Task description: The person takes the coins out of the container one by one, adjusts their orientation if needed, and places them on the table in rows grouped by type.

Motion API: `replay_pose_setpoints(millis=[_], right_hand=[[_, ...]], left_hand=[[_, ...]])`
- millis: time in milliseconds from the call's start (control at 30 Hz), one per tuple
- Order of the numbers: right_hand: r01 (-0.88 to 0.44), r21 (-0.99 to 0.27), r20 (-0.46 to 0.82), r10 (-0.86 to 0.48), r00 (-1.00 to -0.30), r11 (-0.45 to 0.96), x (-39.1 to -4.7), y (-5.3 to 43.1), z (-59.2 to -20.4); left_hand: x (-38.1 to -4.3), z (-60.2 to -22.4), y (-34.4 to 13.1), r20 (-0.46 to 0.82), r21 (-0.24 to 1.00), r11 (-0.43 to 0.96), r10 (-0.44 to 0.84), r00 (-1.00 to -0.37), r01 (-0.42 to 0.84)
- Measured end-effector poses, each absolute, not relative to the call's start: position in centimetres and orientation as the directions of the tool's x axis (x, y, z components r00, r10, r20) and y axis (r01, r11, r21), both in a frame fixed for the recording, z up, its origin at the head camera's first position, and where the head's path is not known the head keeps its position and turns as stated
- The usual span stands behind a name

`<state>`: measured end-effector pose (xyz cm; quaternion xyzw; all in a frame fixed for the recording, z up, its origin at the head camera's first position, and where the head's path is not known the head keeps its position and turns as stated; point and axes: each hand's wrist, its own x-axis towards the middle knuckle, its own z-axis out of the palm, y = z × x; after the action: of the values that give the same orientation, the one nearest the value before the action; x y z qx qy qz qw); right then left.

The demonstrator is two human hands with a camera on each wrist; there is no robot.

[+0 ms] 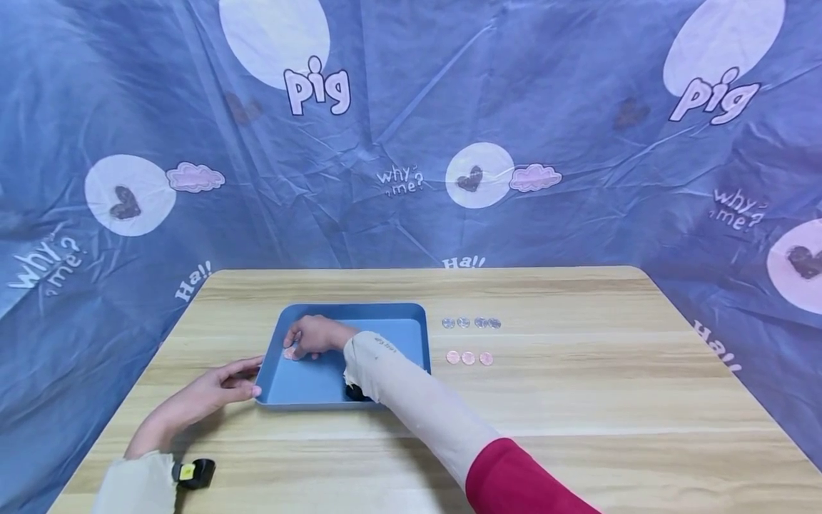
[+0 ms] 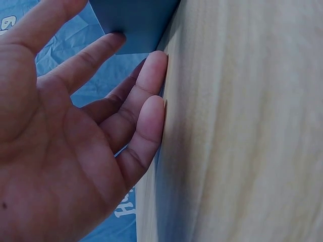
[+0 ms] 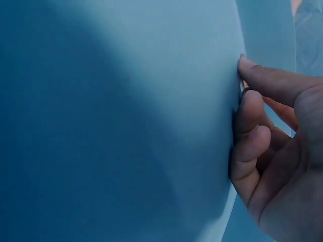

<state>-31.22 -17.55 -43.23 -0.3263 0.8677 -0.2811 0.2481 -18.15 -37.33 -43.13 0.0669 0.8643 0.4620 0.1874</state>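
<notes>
A blue rectangular tray lies on the wooden table. Inside it, toward the left side, my right hand pinches a copper-coloured coin at the tray floor. Only a thin edge at the thumb tip shows in the right wrist view, where the other fingers curl against the floor. My left hand touches the outside of the tray's left wall near the front corner, its fingers loosely extended. In the left wrist view, a fingertip meets the tray wall while lower fingers rest on the tabletop.
Right of the tray, several silver-coloured coins form a row. Nearer the front lie three copper-coloured coins. A printed blue cloth hangs behind and beside the table. Black devices are worn on both wrists.
</notes>
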Motion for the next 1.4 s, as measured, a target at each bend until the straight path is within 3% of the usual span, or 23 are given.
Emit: replay_pose_setpoints(millis=[500,733,967,1200,1400], right_hand=[[-0.607,-0.409,-0.251,-0.723,-0.644,0.682,-30.5,-17.2,-42.5],[-0.611,-0.347,-0.224,-0.696,-0.683,0.711,-30.3,-16.0,-41.9],[-0.589,-0.413,-0.248,-0.708,-0.661,0.694,-30.2,-15.0,-41.5],[-0.471,-0.694,-0.202,-0.775,-0.599,0.545,-31.1,-14.3,-39.8],[-0.356,-0.831,-0.178,-0.81,-0.559,0.428,-31.2,-12.6,-37.9]], left_hand=[[-17.9,-43.4,-37.3,-0.252,0.826,0.561,0.292,-0.923,-0.048],[-17.7,-43.6,-37.3,-0.267,0.823,0.564,0.288,-0.92,-0.062],[-17.5,-43.7,-37.3,-0.271,0.815,0.576,0.291,-0.917,-0.058],[-17.8,-43.5,-37.2,-0.25,0.821,0.569,0.292,-0.923,-0.043],[-17.9,-43.2,-37.3,-0.256,0.814,0.579,0.292,-0.922,-0.043]])
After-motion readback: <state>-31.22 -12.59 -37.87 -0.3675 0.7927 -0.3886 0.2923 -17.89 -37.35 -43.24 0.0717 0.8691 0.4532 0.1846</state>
